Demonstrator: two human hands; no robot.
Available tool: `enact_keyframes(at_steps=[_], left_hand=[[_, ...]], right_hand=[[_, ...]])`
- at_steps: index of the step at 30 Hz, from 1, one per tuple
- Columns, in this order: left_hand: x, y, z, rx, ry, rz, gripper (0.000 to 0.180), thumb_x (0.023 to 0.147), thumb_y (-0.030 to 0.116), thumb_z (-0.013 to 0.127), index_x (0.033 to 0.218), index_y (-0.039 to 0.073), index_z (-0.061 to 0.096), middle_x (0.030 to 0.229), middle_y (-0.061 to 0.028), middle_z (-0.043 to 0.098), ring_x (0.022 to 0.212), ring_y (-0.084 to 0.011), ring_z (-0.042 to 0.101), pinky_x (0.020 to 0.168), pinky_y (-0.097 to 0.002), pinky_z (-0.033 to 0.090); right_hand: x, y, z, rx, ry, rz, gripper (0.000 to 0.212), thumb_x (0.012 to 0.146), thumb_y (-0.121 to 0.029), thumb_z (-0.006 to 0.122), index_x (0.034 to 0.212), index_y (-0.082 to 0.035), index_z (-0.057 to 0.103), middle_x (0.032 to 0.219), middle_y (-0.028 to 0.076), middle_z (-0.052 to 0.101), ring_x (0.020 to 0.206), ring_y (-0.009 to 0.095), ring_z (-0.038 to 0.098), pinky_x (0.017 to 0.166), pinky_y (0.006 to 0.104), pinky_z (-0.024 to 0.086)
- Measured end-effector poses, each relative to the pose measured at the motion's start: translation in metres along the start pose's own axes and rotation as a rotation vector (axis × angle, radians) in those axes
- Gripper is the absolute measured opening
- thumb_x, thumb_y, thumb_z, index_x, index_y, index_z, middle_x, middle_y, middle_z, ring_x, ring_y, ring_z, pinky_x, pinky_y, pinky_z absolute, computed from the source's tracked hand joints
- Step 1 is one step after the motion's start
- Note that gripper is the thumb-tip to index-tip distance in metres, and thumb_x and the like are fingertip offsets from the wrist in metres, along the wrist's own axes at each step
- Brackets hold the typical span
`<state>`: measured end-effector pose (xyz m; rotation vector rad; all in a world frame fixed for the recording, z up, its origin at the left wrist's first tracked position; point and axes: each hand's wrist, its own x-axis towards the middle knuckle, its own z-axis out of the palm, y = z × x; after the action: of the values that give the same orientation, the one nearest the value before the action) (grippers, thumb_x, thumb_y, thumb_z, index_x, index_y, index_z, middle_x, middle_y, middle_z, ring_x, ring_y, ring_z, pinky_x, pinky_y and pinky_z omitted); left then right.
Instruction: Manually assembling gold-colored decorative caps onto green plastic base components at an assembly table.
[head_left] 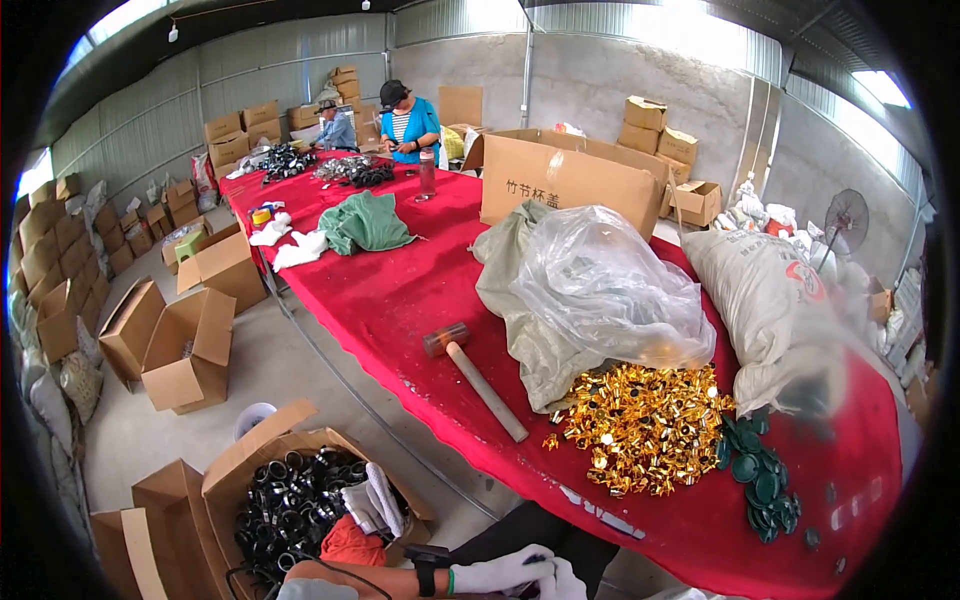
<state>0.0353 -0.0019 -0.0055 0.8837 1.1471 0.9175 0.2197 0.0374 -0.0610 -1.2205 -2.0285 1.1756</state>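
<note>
My left hand point(502, 571), in a white glove, reaches in from the lower edge with a black band on the wrist. It meets my right hand point(564, 581), also white-gloved and partly cut off by the lower edge. Both hands look closed over my dark-clothed lap, and whatever is between them is hidden. Beyond them on the red-covered table point(440, 400) lies a heap of shiny gold pieces point(640, 430). Dark green round discs point(765, 485) are piled to its right. A mallet point(480, 385) with a wooden handle rests left of the heap.
At my left, a cardboard box point(225, 480) holds black ring-shaped parts point(290, 505), a red cloth point(352, 541) and a grey glove point(375, 500). Clear plastic point(610, 280), a white sack point(760, 300) and a large carton point(570, 185) occupy the table. Two people work at its far end.
</note>
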Motion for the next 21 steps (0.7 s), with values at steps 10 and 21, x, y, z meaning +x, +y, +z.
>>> enact_keyframes(at_steps=[10, 21], left_hand=[[-0.001, 0.008, -0.001, -0.329, -0.035, -0.106, 0.027, 0.107, 0.037, 0.061, 0.115, 0.012, 0.065, 0.076, -0.0027, 0.065, 0.068, -0.0121, 0.063, 0.057, -0.0241, 0.052], [0.024, -0.031, -0.024, -0.561, -0.228, -0.307, 0.043, 0.108, 0.045, 0.055, 0.132, 0.010, 0.055, 0.091, -0.0053, 0.065, 0.076, -0.0132, 0.064, 0.064, -0.0276, 0.051]], right_hand=[[0.005, -0.028, -0.008, 0.114, -0.047, -0.027, 0.024, 0.101, -0.016, 0.061, 0.121, -0.005, 0.065, 0.087, 0.013, 0.070, 0.066, 0.026, 0.067, 0.057, 0.0376, 0.053], [0.001, -0.037, -0.010, -0.356, 0.015, -0.318, 0.026, 0.099, -0.025, 0.065, 0.122, -0.010, 0.062, 0.092, 0.019, 0.068, 0.075, 0.042, 0.067, 0.068, 0.0509, 0.055]])
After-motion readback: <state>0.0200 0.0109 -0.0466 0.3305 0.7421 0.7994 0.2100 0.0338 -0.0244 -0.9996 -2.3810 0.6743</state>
